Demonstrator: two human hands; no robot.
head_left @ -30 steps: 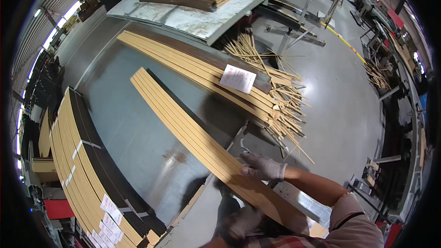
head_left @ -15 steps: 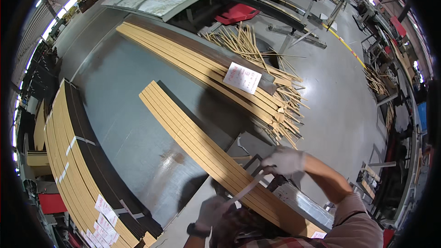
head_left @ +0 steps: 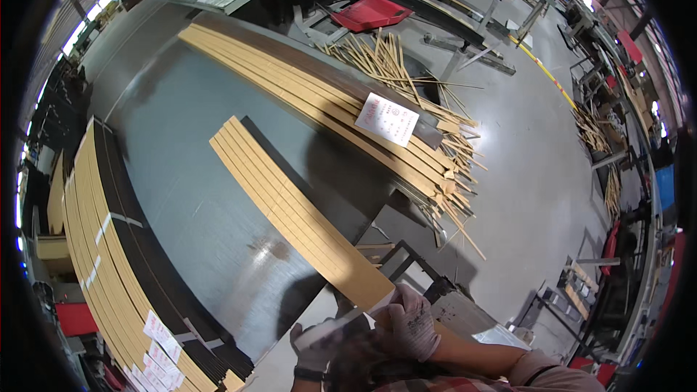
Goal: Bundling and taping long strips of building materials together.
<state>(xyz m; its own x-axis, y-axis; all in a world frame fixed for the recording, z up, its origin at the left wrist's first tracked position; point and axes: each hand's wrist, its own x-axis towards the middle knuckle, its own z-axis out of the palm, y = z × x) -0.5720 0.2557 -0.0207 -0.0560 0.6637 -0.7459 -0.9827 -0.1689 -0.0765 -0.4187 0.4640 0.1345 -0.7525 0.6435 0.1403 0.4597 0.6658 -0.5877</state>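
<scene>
Bundle of tan wooden strips [head_left: 290, 207]: long, flat, about five or six laid side by side, edges flush, dark underside or shadow along its upper edge. Lies flat on the grey counter [head_left: 181, 174], running diagonally from 10 o'clock down to 5 o'clock. Far end squared off near the counter's middle; near end overhangs the counter edge at the bottom. A thin pale strip [head_left: 341, 323] lies crosswise just below that near end, tilted slightly.

The dark metal worktable [head_left: 181, 196] carried a bundle of tan wooden strips [head_left: 298, 210]; longer strip stacks [head_left: 305, 94] [head_left: 109, 261], apparently banded, lay along both edges.
</scene>
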